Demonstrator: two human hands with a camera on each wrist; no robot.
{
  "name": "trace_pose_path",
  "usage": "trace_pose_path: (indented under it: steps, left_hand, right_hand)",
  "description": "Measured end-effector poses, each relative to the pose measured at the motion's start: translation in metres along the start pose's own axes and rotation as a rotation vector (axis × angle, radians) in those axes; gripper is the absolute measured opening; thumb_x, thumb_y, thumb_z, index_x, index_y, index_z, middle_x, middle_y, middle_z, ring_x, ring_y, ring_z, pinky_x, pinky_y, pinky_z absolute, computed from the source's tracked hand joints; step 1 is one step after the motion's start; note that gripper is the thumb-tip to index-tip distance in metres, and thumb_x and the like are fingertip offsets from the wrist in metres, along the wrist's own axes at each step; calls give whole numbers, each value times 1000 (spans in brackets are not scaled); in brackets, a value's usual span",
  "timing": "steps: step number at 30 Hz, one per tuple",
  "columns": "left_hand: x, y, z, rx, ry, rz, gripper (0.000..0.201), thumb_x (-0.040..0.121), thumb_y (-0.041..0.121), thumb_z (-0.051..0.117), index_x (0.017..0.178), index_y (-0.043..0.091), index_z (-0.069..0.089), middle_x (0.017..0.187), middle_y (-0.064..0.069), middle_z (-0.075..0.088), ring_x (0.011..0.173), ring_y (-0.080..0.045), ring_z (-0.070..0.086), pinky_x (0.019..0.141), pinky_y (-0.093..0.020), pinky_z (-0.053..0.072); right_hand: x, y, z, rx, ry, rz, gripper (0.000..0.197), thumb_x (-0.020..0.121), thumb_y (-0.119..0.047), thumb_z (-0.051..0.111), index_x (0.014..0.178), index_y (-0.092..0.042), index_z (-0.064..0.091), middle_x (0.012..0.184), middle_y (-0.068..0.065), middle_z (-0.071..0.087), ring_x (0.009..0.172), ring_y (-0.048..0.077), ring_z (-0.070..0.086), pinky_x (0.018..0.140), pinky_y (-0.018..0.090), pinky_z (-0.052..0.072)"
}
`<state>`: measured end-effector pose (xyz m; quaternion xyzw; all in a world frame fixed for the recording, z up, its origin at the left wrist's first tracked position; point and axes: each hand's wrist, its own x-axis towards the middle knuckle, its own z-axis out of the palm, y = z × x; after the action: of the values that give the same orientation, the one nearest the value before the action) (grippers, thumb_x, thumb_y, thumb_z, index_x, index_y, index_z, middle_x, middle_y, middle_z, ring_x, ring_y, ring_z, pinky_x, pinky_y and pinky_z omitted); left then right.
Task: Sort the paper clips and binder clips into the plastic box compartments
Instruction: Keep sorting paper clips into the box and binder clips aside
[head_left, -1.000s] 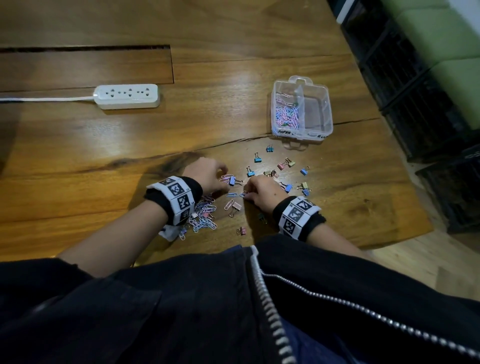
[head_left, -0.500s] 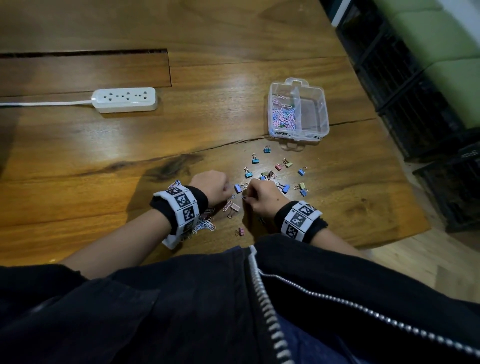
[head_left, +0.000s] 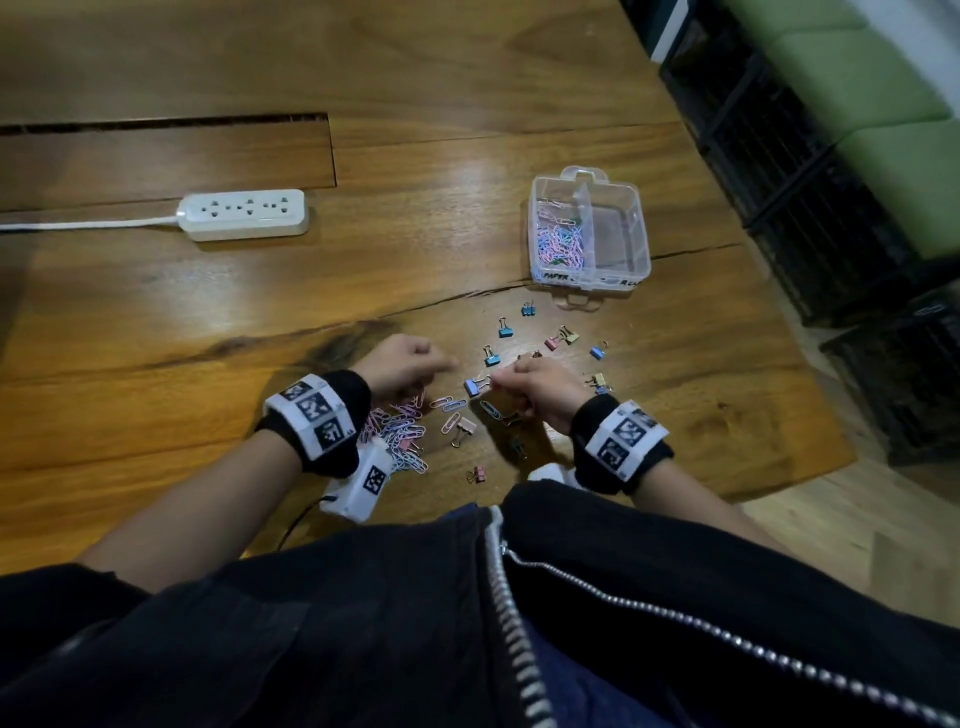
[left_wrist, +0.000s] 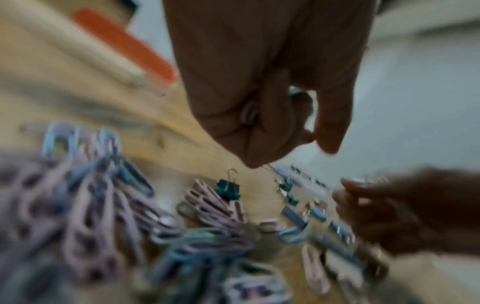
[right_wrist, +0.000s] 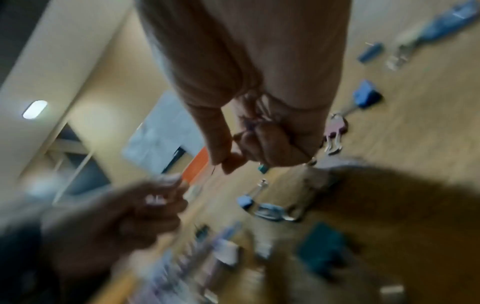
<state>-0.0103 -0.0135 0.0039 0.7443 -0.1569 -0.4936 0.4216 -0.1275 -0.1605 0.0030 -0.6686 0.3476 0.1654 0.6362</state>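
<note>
My left hand (head_left: 441, 366) hovers curled just above the table, and the left wrist view shows its fingers (left_wrist: 259, 131) gripping paper clips in the palm. My right hand (head_left: 498, 376) is curled close beside it; the blurred right wrist view shows small clips bunched in its fist (right_wrist: 249, 123). A blue binder clip (head_left: 471, 387) lies at the right fingertips. Below the left wrist sits a pile of pastel paper clips (head_left: 402, 434). Several binder clips (head_left: 505, 330) lie scattered toward the clear plastic box (head_left: 615, 239), whose left compartment holds paper clips (head_left: 558, 241).
A white power strip (head_left: 244, 214) with its cord lies at the far left of the wooden table. The table's right edge runs past the box, with black crates (head_left: 831, 208) and a green cushion (head_left: 883, 104) beyond. A crack (head_left: 415, 306) crosses the tabletop.
Both hands have stayed together over the scattered clips, shifting only slightly. The blue binder clip between them now lies at the right fingertips.
</note>
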Motion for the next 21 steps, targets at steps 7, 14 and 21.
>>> trace_pose_path:
  steps: [7,14,21]
  left_hand:
    - [1,-9,25,862,214,86,22,79,33,67,78,17,53,83,-3,59,83,-22,59,71,-32,49]
    - [2,-7,39,996,161,25,22,90,27,52,96,7,60,91,-8,61,85,-23,58,72,-31,49]
    - [-4,-3,40,1031,43,-46,31,92,29,46,98,1,60,90,-11,60,82,-25,58,68,-31,48]
  right_hand:
    - [5,14,25,-727,214,-187,14,82,-19,63,90,-8,59,97,8,62,91,21,56,82,34,47]
    - [7,10,23,-687,146,-178,8,88,-15,53,90,-8,56,91,6,56,83,18,52,71,29,43]
    - [4,0,12,20,23,-213,25,89,-10,51,66,-18,45,66,-4,45,53,4,46,55,19,38]
